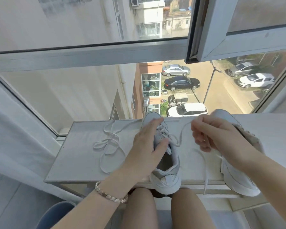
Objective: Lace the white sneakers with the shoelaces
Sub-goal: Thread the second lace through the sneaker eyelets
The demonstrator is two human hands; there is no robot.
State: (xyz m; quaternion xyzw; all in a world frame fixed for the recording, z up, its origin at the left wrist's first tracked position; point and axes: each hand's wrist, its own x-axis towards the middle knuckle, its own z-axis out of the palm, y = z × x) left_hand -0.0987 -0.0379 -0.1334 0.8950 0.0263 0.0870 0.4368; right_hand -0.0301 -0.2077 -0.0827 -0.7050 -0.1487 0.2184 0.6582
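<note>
On white tabletop (76, 154), white low-top sneaker (168, 177) is pinned by left hand (147, 146), fingers flat; flat white shoelace (183, 129) is pinched by right hand (211, 134). Slack should be drawn evenly, untwisted.

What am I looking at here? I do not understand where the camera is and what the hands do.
No machine here: a person wears one camera on the head, so the picture looks down at their hands. Two white sneakers stand on the white ledge by the window. The left hand rests on the middle sneaker, steadying it. The right hand pinches that shoe's lace and holds it up. The second sneaker is partly behind the right arm. A loose shoelace lies on the left.
</note>
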